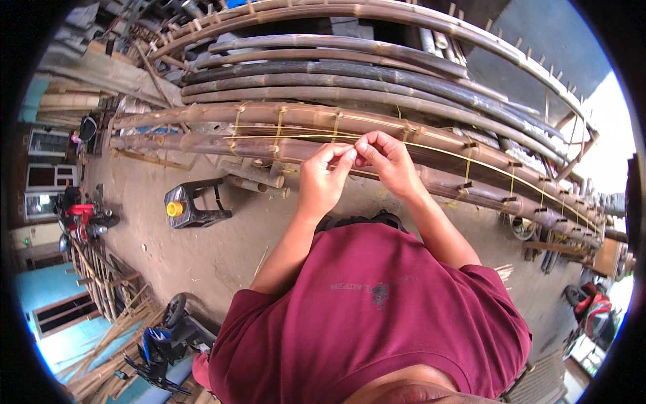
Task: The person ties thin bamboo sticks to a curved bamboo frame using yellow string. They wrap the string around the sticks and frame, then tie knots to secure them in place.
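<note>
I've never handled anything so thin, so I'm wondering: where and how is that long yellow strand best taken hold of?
Probably just right of the right hand, coming from above with a thumb-and-finger pinch. The yellow strand is too slender for a full grasp, and there it runs lengthwise along the brown bamboo poles, uncovered by either hand.

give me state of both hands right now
Left hand: closed in a pinch; too small to tell on what.
Right hand: closed, apparently pinching a thin yellow strand.

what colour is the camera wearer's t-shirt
Maroon; the t-shirt shows best in the head view.
</note>
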A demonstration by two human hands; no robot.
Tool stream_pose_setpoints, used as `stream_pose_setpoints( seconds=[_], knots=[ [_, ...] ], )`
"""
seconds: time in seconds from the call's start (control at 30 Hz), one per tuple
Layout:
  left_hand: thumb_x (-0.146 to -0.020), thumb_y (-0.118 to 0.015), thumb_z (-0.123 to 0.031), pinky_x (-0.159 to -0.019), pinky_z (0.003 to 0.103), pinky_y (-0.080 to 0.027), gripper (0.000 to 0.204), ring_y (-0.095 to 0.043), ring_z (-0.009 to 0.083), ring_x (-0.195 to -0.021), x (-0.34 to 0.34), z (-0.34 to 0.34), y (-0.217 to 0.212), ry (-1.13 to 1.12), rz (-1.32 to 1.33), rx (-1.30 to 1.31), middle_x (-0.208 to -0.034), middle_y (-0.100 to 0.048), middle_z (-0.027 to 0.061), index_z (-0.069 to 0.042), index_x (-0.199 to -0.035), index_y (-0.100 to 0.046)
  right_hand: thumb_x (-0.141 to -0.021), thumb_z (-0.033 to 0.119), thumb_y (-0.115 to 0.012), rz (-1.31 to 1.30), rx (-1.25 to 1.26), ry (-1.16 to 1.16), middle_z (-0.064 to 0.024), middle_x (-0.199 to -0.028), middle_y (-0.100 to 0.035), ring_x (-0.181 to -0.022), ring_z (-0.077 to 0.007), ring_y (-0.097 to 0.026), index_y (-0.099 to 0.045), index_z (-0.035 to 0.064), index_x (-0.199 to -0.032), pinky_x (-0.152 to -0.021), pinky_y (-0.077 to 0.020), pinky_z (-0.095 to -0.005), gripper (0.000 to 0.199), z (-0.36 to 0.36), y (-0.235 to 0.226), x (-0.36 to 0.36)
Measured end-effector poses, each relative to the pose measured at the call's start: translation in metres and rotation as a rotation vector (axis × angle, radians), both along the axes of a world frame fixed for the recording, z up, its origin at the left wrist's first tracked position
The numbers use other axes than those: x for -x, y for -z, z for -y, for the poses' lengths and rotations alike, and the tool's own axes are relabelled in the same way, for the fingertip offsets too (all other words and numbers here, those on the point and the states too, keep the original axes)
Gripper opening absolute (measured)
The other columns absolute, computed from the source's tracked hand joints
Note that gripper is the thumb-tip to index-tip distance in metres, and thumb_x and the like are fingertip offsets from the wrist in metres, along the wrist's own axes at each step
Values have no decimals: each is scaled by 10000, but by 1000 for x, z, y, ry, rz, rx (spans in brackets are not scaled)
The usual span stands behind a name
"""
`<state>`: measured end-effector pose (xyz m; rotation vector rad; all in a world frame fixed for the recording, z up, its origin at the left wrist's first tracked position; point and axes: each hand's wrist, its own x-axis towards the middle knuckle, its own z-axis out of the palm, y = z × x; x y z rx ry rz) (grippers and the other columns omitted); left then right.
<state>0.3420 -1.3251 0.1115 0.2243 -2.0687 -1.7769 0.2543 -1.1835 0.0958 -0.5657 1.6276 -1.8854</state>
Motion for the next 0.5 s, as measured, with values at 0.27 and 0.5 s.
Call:
stream_pose_setpoints(
  seconds=[0.27,0.5],
  knots=[
    [-925,-594,-62,-728,247,-465,71,-588,108,-774,-48,127,36,48,139,-425,-841,-641,9,-16,-914,-647,-909,122,-618,-428,-309,-126,-79,-778,-655,-731,-120,-620,-606,-14,-937,-680,-507,-294,140,121,-15,-38],
    [-971,-550,-141,-772,260,-450,130,-568,105,-823,-102,222,65,285,302,-576,-877,-614,9,-31,-941,-612,-850,131,-638,-543,-362,-231,-148,-751,-651,-689,-199,-623,-612,-26,-889,-656,-504,-338,163,214,-1,-56]
  ],
)
